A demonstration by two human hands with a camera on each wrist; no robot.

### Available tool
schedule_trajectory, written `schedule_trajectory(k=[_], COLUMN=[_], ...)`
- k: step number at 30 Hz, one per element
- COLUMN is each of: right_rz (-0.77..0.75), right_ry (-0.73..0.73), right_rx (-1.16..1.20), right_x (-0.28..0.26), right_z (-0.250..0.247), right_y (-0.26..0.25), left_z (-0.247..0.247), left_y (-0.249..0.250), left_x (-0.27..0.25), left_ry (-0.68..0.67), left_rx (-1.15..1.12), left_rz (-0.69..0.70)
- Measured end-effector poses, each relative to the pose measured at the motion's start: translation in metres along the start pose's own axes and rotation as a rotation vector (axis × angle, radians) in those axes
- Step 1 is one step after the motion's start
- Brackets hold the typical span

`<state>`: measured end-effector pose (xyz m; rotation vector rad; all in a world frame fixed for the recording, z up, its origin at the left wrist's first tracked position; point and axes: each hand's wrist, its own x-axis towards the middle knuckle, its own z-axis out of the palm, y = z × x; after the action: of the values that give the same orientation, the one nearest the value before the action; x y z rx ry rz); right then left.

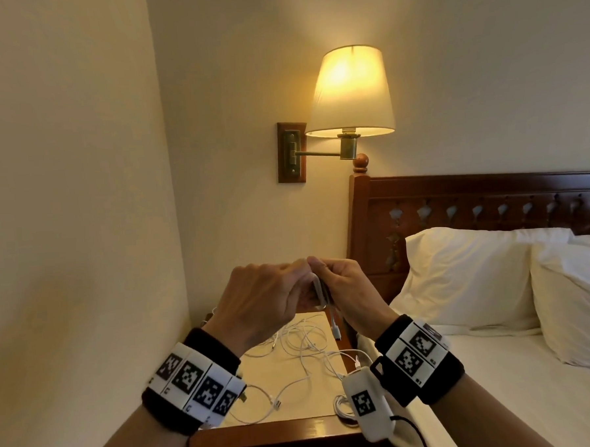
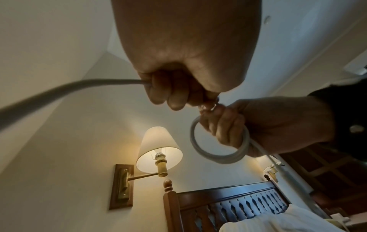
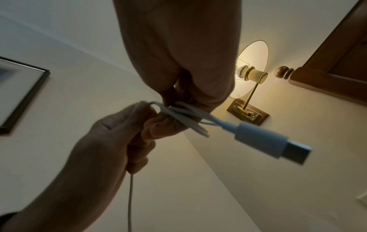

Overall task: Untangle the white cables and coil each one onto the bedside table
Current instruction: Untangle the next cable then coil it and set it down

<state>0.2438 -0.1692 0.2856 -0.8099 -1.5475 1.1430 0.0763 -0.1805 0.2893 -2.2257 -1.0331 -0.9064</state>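
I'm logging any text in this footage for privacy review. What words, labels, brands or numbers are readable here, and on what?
No text can be quoted with confidence.
Left wrist band: square black-and-white marker codes, with tiny characters beneath them too small to read.
Right wrist band: the same codes, small characters at the edge too blurred to read.
White box by the right wrist: one marker code, no words.
USB plug: no visible marking.
Framed picture: blurred, no lettering discernible.

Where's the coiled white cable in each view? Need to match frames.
Head: coil at centre, between left hand and right hand.
Left wrist: right of centre, looped round the right hand's fingers.
Right wrist: centre, plug dangling right.
Shared landmark: lit wall lamp.
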Motion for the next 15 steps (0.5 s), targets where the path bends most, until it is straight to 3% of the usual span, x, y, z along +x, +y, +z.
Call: schedule_trajectory(k=[6,15], right_rz=[0.028,0.184], right_ry=[-0.075,-0.275], right_rx=[-0.047,0.031], right_x=[0.002,0.013], right_z=[-0.002,-0.018], right_y=[-0.003,-0.018], left_z=[0.010,0.019], left_y=[-0.010,-0.018], left_x=[0.001,0.007], left_ry=[-0.068,-0.190], left_rx=[-0.226,-0.923], left_rz=[-0.206,-0.419])
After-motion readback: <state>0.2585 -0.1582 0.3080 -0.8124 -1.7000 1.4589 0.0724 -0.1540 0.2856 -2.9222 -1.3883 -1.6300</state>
